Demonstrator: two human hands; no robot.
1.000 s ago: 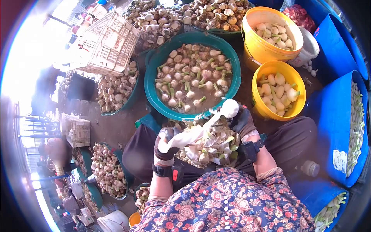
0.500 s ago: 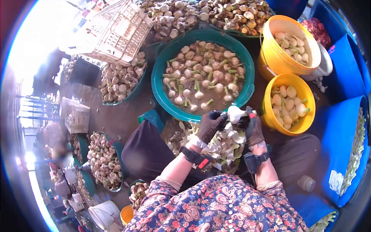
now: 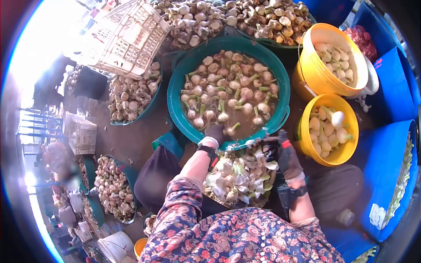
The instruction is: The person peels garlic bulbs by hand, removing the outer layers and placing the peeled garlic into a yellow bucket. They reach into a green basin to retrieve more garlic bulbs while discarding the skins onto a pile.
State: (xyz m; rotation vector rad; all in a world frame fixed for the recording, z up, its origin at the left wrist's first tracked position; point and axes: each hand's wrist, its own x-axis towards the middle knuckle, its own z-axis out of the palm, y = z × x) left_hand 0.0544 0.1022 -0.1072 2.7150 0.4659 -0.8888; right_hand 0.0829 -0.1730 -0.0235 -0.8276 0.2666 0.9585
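My left hand (image 3: 215,133), in a dark glove, reaches over the near rim of the green tub (image 3: 173,103). Its fingertips are hidden among the garlic bulbs (image 3: 222,117) floating in brown water. My right hand (image 3: 285,158), also gloved, is curled just outside the tub's near right edge; I cannot tell what its fingers hold. Between my legs lies a heap of pale garlic peelings (image 3: 237,175). Right of my right hand, the lower yellow bucket (image 3: 307,151) holds peeled garlic, with one bright white bulb (image 3: 337,119) on top.
Another yellow bucket (image 3: 302,72) with peeled garlic stands behind the lower one. Blue barrels (image 3: 386,166) line the right side. Unpeeled garlic fills tubs at the back and the left tub (image 3: 115,186). A white crate (image 3: 131,39) stands at upper left.
The white garlic bulb has left my hands, and a bright white one now lies in the lower yellow bucket. My left hand has moved left and forward into the tub; my right stays near its place.
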